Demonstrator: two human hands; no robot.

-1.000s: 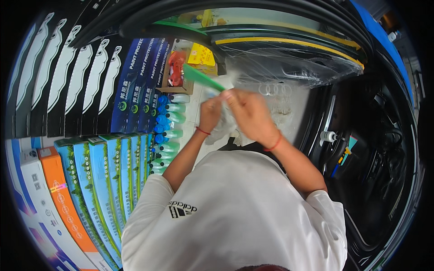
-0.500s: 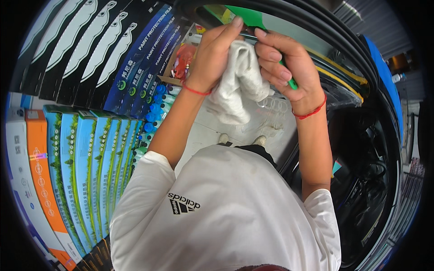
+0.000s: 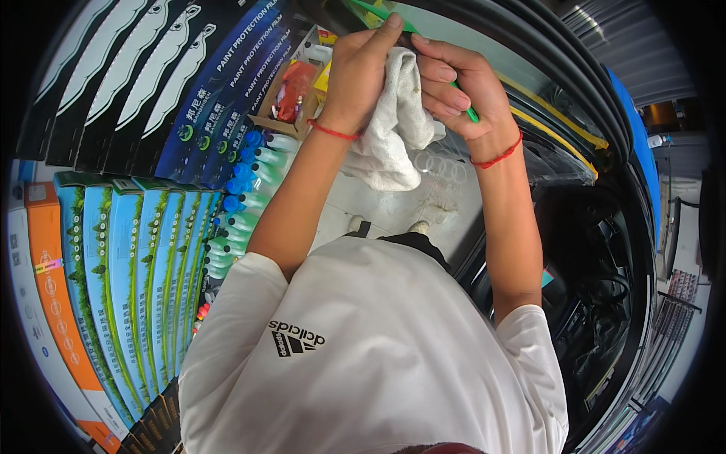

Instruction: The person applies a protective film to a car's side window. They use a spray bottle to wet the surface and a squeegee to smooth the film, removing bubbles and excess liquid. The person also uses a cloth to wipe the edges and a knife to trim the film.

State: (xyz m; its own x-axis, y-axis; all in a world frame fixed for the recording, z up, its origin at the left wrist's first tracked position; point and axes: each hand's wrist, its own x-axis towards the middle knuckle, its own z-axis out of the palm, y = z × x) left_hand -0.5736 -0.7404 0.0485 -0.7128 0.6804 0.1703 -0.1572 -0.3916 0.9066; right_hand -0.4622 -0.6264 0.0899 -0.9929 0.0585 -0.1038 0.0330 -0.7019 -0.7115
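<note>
My left hand (image 3: 355, 79) is closed on a greyish-white cloth (image 3: 397, 144), which hangs down in folds between my two hands. The left thumb points up, next to the green flat tool's far end. In my right hand (image 3: 465, 91) is that green scraper (image 3: 473, 115); the tip of its handle sticks out below my curled fingers. Its far part passes up toward the car window (image 3: 484, 41), mostly hidden behind my fingers. Whether the scraper's edge touches the glass, I cannot tell.
An open car door with dark trim (image 3: 597, 83) stands at the right, the car's dark interior (image 3: 590, 303) beside it. Tall boxes (image 3: 128, 280) line the left side. Several bottles with blue caps (image 3: 246, 163) and a carton (image 3: 291, 94) of small items stand near my left arm.
Both hands have shifted slightly up and left in the view, with the cloth and scraper. The scraper's broad green part now shows as a narrower strip.
</note>
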